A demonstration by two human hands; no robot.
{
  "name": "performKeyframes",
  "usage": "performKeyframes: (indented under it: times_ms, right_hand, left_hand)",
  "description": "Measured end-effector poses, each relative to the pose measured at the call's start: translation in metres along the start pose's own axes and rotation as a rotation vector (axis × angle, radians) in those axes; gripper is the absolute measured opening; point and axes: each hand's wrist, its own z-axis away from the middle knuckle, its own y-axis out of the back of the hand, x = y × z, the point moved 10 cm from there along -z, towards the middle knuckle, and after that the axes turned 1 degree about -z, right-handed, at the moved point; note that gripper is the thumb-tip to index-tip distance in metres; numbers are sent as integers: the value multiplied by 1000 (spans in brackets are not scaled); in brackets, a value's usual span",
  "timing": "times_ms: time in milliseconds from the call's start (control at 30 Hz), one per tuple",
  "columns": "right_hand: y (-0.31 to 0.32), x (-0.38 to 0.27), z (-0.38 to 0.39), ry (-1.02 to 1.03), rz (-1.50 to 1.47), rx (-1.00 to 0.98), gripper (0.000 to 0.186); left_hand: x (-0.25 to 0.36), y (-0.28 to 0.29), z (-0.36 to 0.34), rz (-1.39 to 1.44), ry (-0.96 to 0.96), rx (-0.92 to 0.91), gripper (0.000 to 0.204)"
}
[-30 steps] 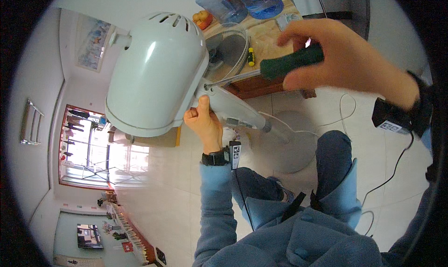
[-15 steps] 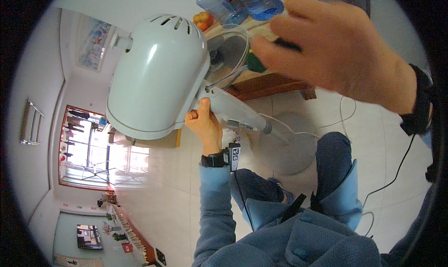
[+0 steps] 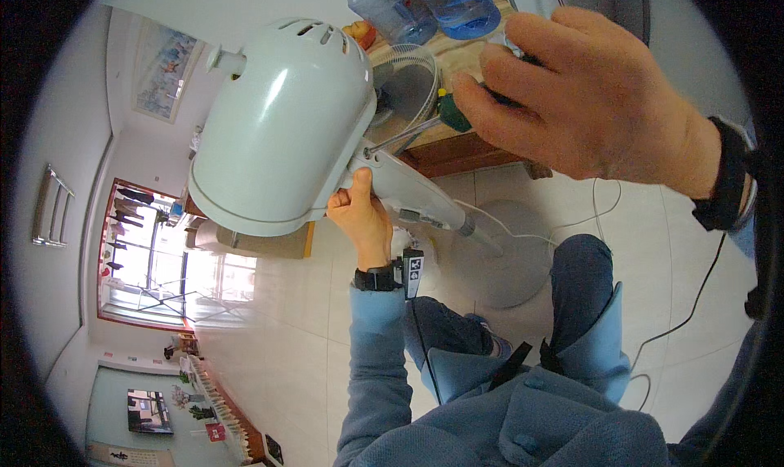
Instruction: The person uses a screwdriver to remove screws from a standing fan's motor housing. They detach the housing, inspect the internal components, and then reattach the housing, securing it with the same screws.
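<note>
A pale grey-white fan motor housing (image 3: 282, 132) with vent slots sits on a tilted white stand neck (image 3: 416, 193). My left hand (image 3: 362, 218) is closed round the neck just below the housing, its thumb lying along the front. In my right hand (image 3: 588, 100) is a screwdriver with a green handle (image 3: 453, 113), held by curled fingers. Its metal shaft runs down-left, and the tip meets a small hole area near the neck's top; whether it sits in a screw, I cannot tell. The round grey base (image 3: 506, 263) stands on the floor.
Behind the housing, a wooden table (image 3: 469, 153) bears a wire fan guard (image 3: 408, 83), large blue water bottles (image 3: 457, 6) and some fruit (image 3: 359, 33). A white cord (image 3: 510, 237) trails over the tiled floor. A black cable (image 3: 686, 320) hangs near my right side.
My right hand has turned a little around the screwdriver, and its fingers have curled more. The housing appears shifted slightly right in view. My left hand keeps its grip on the neck.
</note>
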Motion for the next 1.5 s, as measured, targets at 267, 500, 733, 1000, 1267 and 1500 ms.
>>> performKeyframes:
  times_ms: [267,500,733,1000,1267,1500]
  right_hand:
    - [-51,29,26,-815,-1295,-550,29]
    - [13,-22,-2,78,194,39,27]
    - [-34,31,21,-669,-662,-508,28]
    - [22,-20,-9,204,240,132,20]
    - [-22,32,4,-416,-598,-228,31]
    - [-32,23,3,-426,-570,-515,25]
  left_hand:
    - [0,-7,-2,7,5,-55,32]
    - [0,-1,-1,17,-4,-6,31]
    - [2,-6,-1,13,11,18,23]
    - [5,-8,1,-25,7,11,29]
    - [4,-5,0,-26,-15,29,26]
    - [2,-1,-3,-123,3,-34,35]
